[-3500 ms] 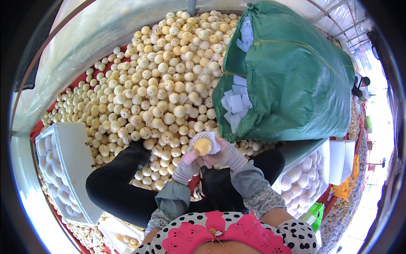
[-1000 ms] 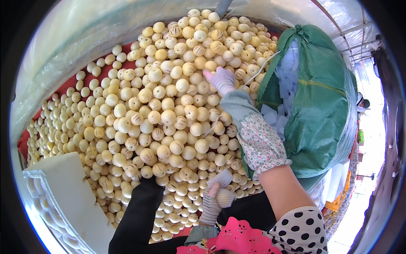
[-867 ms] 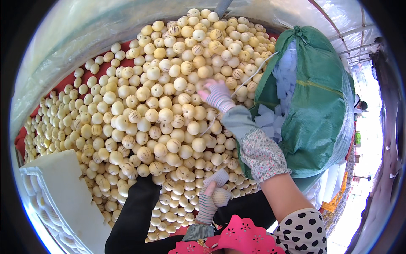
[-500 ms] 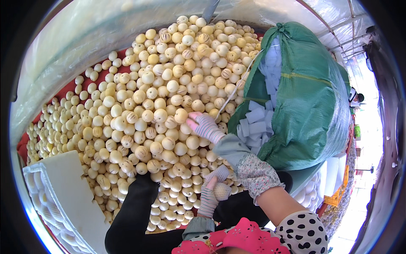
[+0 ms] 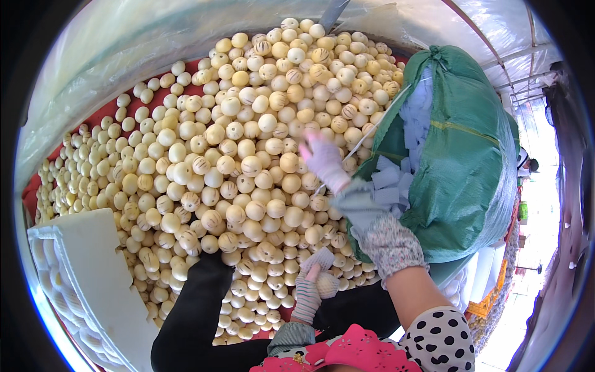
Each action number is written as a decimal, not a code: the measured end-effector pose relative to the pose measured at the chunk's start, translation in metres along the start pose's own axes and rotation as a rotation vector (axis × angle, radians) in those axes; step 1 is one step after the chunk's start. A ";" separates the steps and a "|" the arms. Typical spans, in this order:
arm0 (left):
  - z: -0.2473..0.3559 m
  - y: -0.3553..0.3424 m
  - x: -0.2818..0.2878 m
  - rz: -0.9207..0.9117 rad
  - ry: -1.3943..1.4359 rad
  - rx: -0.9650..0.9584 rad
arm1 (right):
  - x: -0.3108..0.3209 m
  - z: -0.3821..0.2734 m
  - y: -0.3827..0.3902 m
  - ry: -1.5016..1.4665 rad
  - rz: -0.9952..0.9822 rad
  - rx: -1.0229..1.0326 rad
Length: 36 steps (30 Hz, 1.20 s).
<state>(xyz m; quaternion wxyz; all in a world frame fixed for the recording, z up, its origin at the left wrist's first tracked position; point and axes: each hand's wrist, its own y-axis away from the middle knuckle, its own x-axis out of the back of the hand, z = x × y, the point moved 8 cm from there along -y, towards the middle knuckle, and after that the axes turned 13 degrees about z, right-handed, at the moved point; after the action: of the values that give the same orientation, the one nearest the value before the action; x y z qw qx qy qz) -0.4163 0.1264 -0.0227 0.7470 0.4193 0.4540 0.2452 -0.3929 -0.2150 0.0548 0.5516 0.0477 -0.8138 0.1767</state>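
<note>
**Hands split between a wrapped fruit and the heap**

Both hands wear light knit gloves. Left hand (image 5: 308, 290), near the body, is closed around one round pale fruit (image 5: 326, 284) already sleeved in white foam netting. Right hand (image 5: 323, 160) is stretched out over the fruit pile (image 5: 235, 155), fingers spread and slightly blurred, just above the fruits and beside the green sack (image 5: 458, 155); it grips nothing that can be seen.

Judging by how things lie, the work is at an early stage: one fruit is wrapped, while the great mass of the pile lies bare. A white foam box (image 5: 93, 273) at near left shows a few wrapped fruits along its edge.

Pile fruits are round, cream to pale yellow, some with brownish stripes, heaped on a red sheet. White foam sleeves (image 5: 396, 180) spill from the sack's open side, just right of the outstretched arm.
</note>
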 end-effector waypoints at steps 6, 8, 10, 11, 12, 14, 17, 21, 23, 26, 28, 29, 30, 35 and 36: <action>0.002 0.008 -0.009 0.018 0.057 0.043 | -0.037 0.033 -0.067 0.060 -0.131 -0.107; 0.000 0.008 -0.011 0.051 0.005 -0.030 | -0.032 0.033 -0.055 -0.233 -0.037 -0.202; 0.004 0.003 -0.003 0.097 0.046 -0.088 | -0.036 0.005 -0.016 -0.939 -0.152 -0.526; 0.007 0.004 0.001 0.118 0.064 -0.115 | -0.028 -0.010 0.009 -1.211 -0.253 -0.667; 0.016 0.007 0.001 0.124 0.062 -0.176 | -0.021 -0.019 0.036 -1.479 -0.360 -0.816; 0.039 0.027 -0.027 0.128 0.047 -0.253 | 0.011 -0.012 0.075 -1.722 -0.372 -0.795; 0.081 0.053 -0.046 0.175 -0.054 -0.600 | 0.052 -0.005 0.131 -1.714 -0.397 -0.805; 0.099 0.083 -0.085 -0.063 -0.075 -0.723 | 0.116 -0.024 0.184 -1.610 -0.378 -0.699; 0.096 0.107 -0.099 -0.187 -0.113 -0.816 | 0.141 -0.030 0.205 -1.360 -0.249 -0.581; 0.086 0.144 -0.099 -0.262 -0.329 -0.870 | 0.197 -0.046 0.223 -0.789 0.019 -0.203; 0.072 0.154 -0.098 -0.349 -0.357 -0.782 | 0.225 -0.060 0.230 -0.796 0.001 -0.172; 0.074 0.163 -0.092 -0.380 -0.419 -0.799 | 0.235 -0.067 0.234 -0.795 0.065 -0.055; 0.086 0.188 -0.091 -0.395 -0.312 -0.820 | 0.249 -0.069 0.234 -0.893 0.254 0.018; 0.140 0.308 -0.036 -0.283 0.032 -0.910 | 0.190 -0.020 0.262 -1.203 -0.053 -0.536; 0.155 0.329 -0.027 -0.302 0.113 -0.944 | 0.176 -0.002 0.265 -1.218 -0.043 -0.603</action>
<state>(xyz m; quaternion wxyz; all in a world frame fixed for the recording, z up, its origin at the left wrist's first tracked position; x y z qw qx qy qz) -0.2869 0.2174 0.3061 0.8568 -0.0488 0.3887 0.3354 -0.5317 0.0537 0.1545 -0.0126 -0.0009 -0.9918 -0.1272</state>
